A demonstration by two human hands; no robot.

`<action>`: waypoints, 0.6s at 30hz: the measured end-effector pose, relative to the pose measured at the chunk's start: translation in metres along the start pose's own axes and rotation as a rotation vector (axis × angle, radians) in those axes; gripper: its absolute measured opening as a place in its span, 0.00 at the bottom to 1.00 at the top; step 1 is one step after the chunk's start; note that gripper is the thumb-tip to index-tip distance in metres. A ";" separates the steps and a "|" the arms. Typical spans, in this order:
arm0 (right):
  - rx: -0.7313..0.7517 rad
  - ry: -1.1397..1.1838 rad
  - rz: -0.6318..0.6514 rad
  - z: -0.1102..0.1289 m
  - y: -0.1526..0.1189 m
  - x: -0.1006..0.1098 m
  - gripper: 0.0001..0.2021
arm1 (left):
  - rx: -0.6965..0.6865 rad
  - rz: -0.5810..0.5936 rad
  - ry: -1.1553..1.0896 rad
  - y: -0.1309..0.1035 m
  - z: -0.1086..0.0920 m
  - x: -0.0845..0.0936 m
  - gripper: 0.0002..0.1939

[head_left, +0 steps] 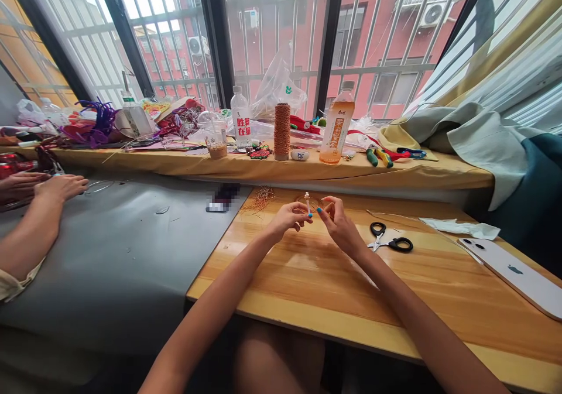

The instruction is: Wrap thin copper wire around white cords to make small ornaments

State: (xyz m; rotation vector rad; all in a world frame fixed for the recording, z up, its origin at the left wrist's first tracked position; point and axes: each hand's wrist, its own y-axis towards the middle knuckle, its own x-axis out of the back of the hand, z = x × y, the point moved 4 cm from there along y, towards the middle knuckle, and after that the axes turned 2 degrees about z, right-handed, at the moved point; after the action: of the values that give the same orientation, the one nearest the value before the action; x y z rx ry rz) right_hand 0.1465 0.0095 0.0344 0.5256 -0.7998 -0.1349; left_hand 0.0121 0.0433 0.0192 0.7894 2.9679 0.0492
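My left hand is closed in a pinch around a thin pale stick-like piece with a small whitish knob on top. Close beside it, my right hand pinches a fine orange-brown strand that runs between the two hands. Both hands are just above the wooden table, with blue nails showing at the fingertips. Cut orange-brown strands lie in a loose pile left of my hands. To the right, black-handled scissors rest on the wood with their blades apart.
A white phone and a tissue lie at the right. Along the ledge stand a brown thread spool, a drink bottle, a water bottle and pliers. Another person's hand works at the left on the grey mat.
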 end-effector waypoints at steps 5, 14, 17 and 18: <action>0.402 -0.498 0.053 0.015 -0.003 0.009 0.15 | 0.006 -0.165 -0.057 -0.002 -0.005 0.012 0.09; 0.469 -0.538 -0.044 0.023 -0.009 0.013 0.13 | 0.051 -0.221 0.005 -0.003 -0.007 0.018 0.04; 0.485 -0.546 -0.037 0.024 -0.010 0.012 0.13 | 0.084 -0.205 0.002 -0.003 -0.007 0.015 0.04; 0.485 -0.553 -0.035 0.024 -0.010 0.012 0.13 | 0.092 -0.203 -0.004 -0.003 -0.007 0.015 0.05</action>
State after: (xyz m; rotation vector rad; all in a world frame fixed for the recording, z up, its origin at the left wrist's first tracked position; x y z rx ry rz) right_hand 0.1384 -0.0125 0.0511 0.9834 -1.3782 -0.1193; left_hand -0.0029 0.0477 0.0248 0.4919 3.0470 -0.0999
